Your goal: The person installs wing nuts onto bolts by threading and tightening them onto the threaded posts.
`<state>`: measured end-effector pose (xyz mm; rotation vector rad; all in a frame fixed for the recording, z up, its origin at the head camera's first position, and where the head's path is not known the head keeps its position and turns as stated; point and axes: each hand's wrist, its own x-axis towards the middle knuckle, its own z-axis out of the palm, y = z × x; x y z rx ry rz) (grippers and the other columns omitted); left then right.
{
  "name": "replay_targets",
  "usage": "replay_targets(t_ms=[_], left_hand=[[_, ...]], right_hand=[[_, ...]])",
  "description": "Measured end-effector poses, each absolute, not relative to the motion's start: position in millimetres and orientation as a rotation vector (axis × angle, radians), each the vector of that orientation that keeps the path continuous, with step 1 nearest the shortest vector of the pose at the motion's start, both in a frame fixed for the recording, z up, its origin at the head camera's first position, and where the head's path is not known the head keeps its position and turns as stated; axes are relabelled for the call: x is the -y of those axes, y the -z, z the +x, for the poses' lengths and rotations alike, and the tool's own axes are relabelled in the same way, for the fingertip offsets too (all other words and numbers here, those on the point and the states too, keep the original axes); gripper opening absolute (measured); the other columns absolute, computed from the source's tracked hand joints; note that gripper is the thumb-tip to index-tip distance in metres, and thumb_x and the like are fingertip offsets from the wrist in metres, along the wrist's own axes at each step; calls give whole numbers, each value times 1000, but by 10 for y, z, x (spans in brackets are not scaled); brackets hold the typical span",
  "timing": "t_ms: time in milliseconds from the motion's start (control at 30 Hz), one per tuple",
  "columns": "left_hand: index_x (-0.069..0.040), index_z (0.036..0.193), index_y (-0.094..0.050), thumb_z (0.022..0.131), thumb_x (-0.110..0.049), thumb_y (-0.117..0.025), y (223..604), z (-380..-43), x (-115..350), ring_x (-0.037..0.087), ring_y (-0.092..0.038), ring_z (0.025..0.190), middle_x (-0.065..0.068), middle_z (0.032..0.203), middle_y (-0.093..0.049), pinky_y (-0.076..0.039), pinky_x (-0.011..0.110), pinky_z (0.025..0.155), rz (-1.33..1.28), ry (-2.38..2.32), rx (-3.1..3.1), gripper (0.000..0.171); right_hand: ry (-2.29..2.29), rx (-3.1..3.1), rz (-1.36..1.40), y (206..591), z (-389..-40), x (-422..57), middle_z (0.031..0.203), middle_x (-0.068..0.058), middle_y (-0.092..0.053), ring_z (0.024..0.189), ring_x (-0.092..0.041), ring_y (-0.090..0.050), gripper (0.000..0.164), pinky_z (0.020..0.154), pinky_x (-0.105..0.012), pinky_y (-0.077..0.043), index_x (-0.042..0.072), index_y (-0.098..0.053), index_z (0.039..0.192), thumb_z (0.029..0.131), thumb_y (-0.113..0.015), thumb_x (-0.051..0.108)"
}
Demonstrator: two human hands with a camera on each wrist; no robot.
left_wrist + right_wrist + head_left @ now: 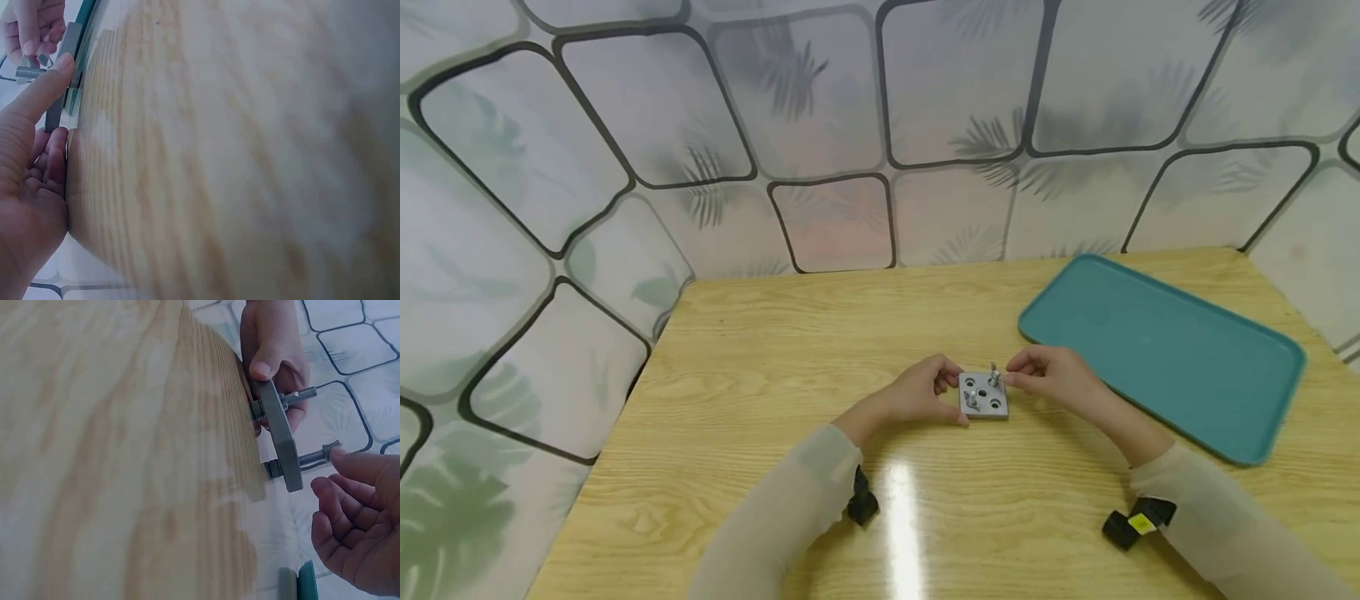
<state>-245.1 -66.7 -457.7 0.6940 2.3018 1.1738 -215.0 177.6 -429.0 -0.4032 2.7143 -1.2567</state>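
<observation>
A square grey metal plate (pixel 983 395) with holes stands just above the wooden table, carrying two bolts (pixel 307 393) with wing nuts. My left hand (pixel 921 392) grips the plate by its left side, its thumb on the near edge. In the right wrist view, the bolt heads (pixel 272 469) stick out beneath the plate. One digit of my right hand (pixel 1051 377) touches the wing nut (pixel 331 449) at the end of the upper right bolt. The other fingers (pixel 337 528) are loosely bent and apart from the nut. A second wing nut (pixel 972 400) sits at the plate's lower left.
A teal tray (pixel 1165 350) lies on the right of the wooden table (pixel 790 350), close behind my right forearm. A patterned curtain or wall covering (pixel 827 217) rises behind the table and along its left side. Each wrist wears a black device (pixel 862 498).
</observation>
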Motion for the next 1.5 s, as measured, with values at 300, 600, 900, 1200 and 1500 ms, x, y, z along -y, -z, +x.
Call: replay_targets(t_ms=[300, 600, 900, 1200, 1500], left_hand=[[-8, 123, -50, 70, -23, -85, 4575, -2435, 661, 10, -47, 92, -2, 105, -53, -41, 21, 81, 697, -1167, -2306, 65], [-8, 123, -50, 70, -22, -85, 4566, -2443, 664, 10, -47, 92, -3, 105, -53, -41, 21, 81, 695, -1178, -2304, 65], [-9, 122, -51, 69, -23, -86, 4564, -2434, 666, 10, -47, 91, -3, 104, -54, -41, 21, 80, 694, -1191, -2298, 64], [-9, 121, -51, 69, -22, -86, 4556, -2433, 670, 10, -47, 90, -2, 103, -53, -41, 21, 79, 700, -1193, -2303, 63], [-8, 121, -51, 70, -22, -85, 4537, -2426, 674, 9, -47, 90, -3, 103, -53, -41, 20, 79, 706, -1186, -2310, 63]], right_hand=[[1319, -2695, -406, 4326, -2195, -1690, 82, -5, -68, 70, -14, -58, 23, 58, -24, -46, 0, -66, 97, 84, -72, 18], [1292, -2689, -461, 4281, -2091, -1731, 78, -3, -65, 66, -12, -56, 14, 55, -25, -44, 3, -67, 92, 86, -70, 15], [1312, -2614, -433, 4246, -2056, -1790, 80, -8, -65, 68, -18, -57, 18, 55, -28, -45, 2, -66, 98, 92, -63, 19], [1289, -2649, -417, 4311, -2182, -1755, 79, -4, -65, 68, -14, -57, 22, 56, -26, -45, 0, -65, 99, 87, -69, 17], [1304, -2646, -414, 4305, -2231, -1657, 80, -5, -65, 69, -15, -56, 23, 57, -25, -45, -1, -65, 96, 84, -72, 17]])
